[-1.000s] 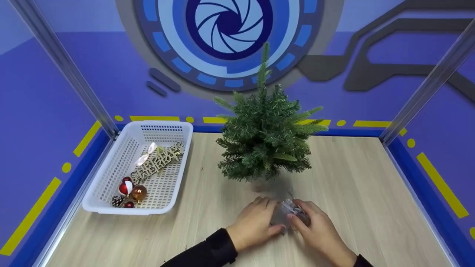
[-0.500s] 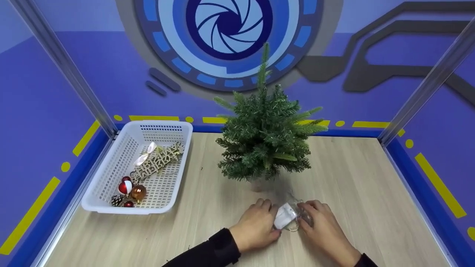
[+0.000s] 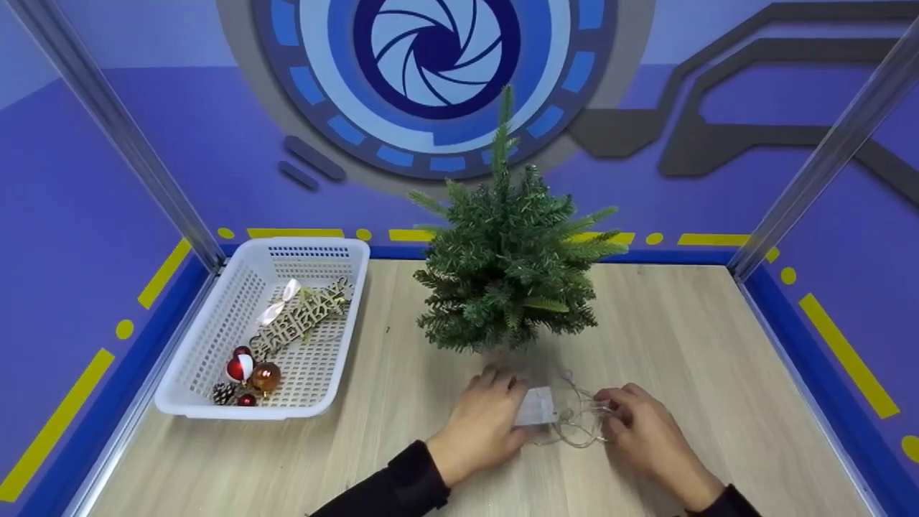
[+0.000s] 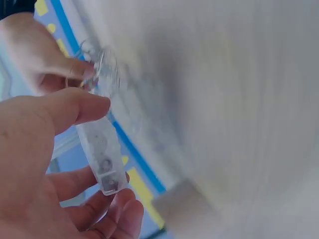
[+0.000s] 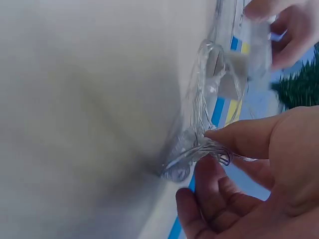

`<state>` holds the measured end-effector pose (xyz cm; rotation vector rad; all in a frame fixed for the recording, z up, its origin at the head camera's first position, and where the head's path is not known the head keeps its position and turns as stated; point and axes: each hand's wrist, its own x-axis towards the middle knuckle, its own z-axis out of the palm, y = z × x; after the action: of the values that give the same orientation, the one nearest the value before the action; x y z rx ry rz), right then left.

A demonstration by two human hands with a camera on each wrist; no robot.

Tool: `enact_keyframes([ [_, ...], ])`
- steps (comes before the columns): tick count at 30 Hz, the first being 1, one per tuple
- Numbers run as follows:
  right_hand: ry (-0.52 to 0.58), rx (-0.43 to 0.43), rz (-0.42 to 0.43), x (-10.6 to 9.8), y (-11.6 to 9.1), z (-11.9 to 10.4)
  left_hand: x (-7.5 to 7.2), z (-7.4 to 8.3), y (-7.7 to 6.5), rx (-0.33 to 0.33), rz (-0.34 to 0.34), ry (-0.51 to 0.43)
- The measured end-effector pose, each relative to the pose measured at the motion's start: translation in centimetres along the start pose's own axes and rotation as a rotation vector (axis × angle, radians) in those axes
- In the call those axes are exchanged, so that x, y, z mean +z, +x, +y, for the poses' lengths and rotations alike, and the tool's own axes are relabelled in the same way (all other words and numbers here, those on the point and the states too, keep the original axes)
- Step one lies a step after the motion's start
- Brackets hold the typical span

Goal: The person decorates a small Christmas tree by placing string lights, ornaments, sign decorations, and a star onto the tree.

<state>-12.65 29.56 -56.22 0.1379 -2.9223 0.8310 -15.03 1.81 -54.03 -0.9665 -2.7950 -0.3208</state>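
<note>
In the head view my left hand (image 3: 482,420) holds a pale battery box (image 3: 536,407) of a string of fairy lights, low over the table in front of a small artificial Christmas tree (image 3: 510,280). The left wrist view shows this box (image 4: 102,154) between the thumb and curled fingers. To its right, my right hand (image 3: 646,434) pinches a bundle of the clear light wire (image 3: 574,434). Seen from the right wrist, thumb and forefinger grip the gathered wire strands (image 5: 202,149), while loose loops run over to the box.
A white perforated basket (image 3: 251,412) stands on the left of the wooden table. In it lie a gold lettered ornament (image 3: 305,319), a copper ball (image 3: 266,376), several red balls and a pine cone (image 3: 224,393). Metal posts and blue-purple panels border the table.
My right hand has moved right, away from the left, drawing the wire out in loops. The left hand has shifted slightly up with the battery box, which now lies more level.
</note>
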Motion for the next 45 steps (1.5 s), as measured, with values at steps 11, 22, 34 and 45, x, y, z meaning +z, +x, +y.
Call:
enact_keyframes([
  [11, -0.021, -0.246, 0.038, -1.3, -0.6, 1.7, -1.1, -3.7, -3.3, 0.03, -0.079, 0.053],
  [22, -0.076, -0.215, 0.078, -1.9, -0.3, -2.9, -1.0, -4.6, -3.5, 0.014, -0.243, 0.123],
  [34, -0.12, -0.47, -0.061, 3.8, 1.1, -6.3, -0.5, -3.5, -2.0, 0.062, -0.244, 0.08],
  [45, -0.059, -0.486, 0.019, 4.5, 1.0, -5.5, 0.0, -3.3, -2.2, 0.152, -0.04, -0.004],
])
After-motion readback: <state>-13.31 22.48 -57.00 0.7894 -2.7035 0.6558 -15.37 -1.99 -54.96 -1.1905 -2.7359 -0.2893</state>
